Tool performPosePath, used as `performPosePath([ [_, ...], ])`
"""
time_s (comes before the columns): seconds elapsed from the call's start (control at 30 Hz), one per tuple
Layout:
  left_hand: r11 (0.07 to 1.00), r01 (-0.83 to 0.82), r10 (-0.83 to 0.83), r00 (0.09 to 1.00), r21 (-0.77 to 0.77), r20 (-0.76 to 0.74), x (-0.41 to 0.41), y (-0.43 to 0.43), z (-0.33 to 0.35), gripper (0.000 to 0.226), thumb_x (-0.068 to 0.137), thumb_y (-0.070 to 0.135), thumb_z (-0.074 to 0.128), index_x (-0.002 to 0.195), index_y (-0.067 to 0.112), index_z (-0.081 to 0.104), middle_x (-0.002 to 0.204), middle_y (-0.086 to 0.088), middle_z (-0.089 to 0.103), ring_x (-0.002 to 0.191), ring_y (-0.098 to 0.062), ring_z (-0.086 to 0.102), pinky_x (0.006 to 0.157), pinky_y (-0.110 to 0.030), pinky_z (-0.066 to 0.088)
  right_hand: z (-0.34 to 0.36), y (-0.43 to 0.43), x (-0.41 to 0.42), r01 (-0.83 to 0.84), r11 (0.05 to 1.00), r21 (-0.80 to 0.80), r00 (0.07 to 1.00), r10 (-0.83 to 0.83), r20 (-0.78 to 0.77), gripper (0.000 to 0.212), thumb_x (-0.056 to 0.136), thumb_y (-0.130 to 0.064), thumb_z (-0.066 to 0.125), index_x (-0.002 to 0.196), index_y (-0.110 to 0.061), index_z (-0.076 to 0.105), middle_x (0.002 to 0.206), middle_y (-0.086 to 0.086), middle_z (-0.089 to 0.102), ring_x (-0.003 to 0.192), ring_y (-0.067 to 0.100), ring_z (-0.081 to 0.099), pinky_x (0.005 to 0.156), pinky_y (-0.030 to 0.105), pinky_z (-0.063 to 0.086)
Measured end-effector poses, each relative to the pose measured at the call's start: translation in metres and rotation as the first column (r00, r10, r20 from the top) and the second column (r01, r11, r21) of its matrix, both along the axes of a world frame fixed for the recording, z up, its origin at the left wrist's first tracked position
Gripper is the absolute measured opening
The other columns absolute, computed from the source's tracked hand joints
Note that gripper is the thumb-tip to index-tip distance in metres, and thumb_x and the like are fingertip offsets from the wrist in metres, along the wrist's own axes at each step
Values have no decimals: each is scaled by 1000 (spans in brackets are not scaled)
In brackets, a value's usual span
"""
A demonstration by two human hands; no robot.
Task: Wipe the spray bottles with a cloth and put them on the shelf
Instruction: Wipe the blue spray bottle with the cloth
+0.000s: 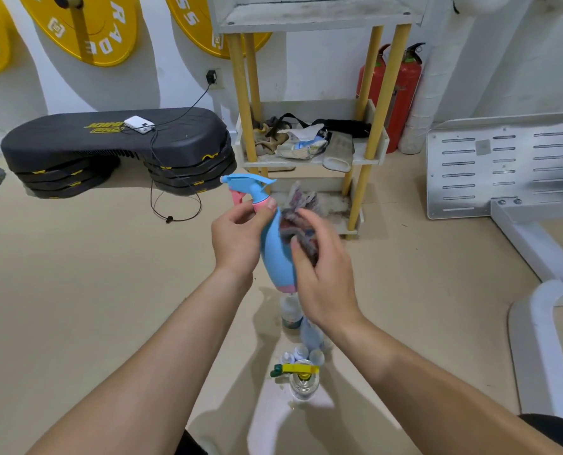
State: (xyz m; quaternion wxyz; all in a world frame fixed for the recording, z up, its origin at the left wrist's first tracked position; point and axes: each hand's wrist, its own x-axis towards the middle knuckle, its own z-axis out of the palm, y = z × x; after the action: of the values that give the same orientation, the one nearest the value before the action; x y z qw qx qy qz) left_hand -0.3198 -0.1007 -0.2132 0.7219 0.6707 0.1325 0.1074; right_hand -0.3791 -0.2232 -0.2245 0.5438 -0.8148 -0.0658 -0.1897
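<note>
Two grips closed, left hand (pixel 237 239) round neck of blue spray bottle (pixel 276 256), right hand (pixel 326 277) clutching grey cloth (pixel 293 221) against it

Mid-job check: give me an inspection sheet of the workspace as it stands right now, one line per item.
Surface: beige floor, with bottles standing on it.
Job's things: blue spray bottle held in the air, grey cloth against its body; other bottles on the floor below, one a yellow-trigger bottle; shelf behind.
Clutter: rags and packets on the shelf's middle level.
Hands: left hand grips the blue bottle's neck; right hand holds the cloth.
Cables: black cable runs off the step platform and loops on the floor.
Surroundings: yellow weight plates, red fire extinguishers, white metal frame.
</note>
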Motion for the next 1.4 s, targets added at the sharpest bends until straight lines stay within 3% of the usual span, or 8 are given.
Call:
performPosePath([
  [0.2,995,-48,45,998,-89,-31,-8,-12,5,31,72,43,83,80,14,76,79,-4,73,74,-17,64,86,-49,58,-36,6,7,84,801,-593,977,50,207,68,97,-40,47,157,-20,24,152,28,37,138,43,39,113,52,39],
  [0.33,998,-22,19,999,-63,-51,-8,-14,0,53,66,51,80,81,2,68,74,-12,58,71,-21,53,73,-52,56,-34,-10,22,-1,831,-556,984,102,149,68,95,-42,48,156,-23,27,145,19,46,124,36,51,99,46,49],
  [0.53,996,39,-44,998,-81,-53,-13,-20,-1,61,67,52,77,89,-4,66,78,-10,62,72,-19,54,70,-39,47,-19,-9,30,67,993,-98,984,-82,-160,51,96,-49,36,138,-24,52,126,0,67,115,24,61,88,33,46],
  [0.8,973,-13,0,999,-231,-54,-3,-13,6,20,96,22,69,95,4,76,90,-9,70,82,-19,63,82,-40,56,-38,-1,14,127,787,-603,965,42,258,61,95,-32,48,151,-10,36,134,25,51,115,42,52,98,51,47],
  [0.97,971,117,-131,990,-208,-53,-5,-12,8,26,99,26,64,105,2,72,98,-12,70,85,-21,62,74,-34,52,-16,-10,24,-24,991,-134,998,15,-66,48,98,-42,43,142,-25,50,129,-2,63,116,19,58,93,35,48],
  [1.13,955,199,-206,978,-219,-10,-6,-8,14,28,102,26,57,101,4,74,96,-8,72,79,-17,66,66,-26,54,-9,-8,25,94,955,280,911,31,-411,31,105,-45,44,88,-29,65,92,-4,72,95,26,68,84,45,54],
  [1.27,962,173,-169,985,-209,37,-7,-11,13,26,103,30,57,97,10,72,100,-7,76,82,-20,66,77,-37,58,-5,2,18,100,969,224,949,-25,-315,30,102,-47,41,110,-29,64,105,-8,71,96,14,66,82,37,52],
  [1.4,993,-34,41,997,-114,61,-6,-17,12,51,89,51,64,100,2,66,89,-8,68,77,-18,61,74,-39,52,-3,11,12,53,998,42,992,-47,-114,54,98,-44,38,148,-23,44,141,-4,57,128,12,53,104,33,44],
])
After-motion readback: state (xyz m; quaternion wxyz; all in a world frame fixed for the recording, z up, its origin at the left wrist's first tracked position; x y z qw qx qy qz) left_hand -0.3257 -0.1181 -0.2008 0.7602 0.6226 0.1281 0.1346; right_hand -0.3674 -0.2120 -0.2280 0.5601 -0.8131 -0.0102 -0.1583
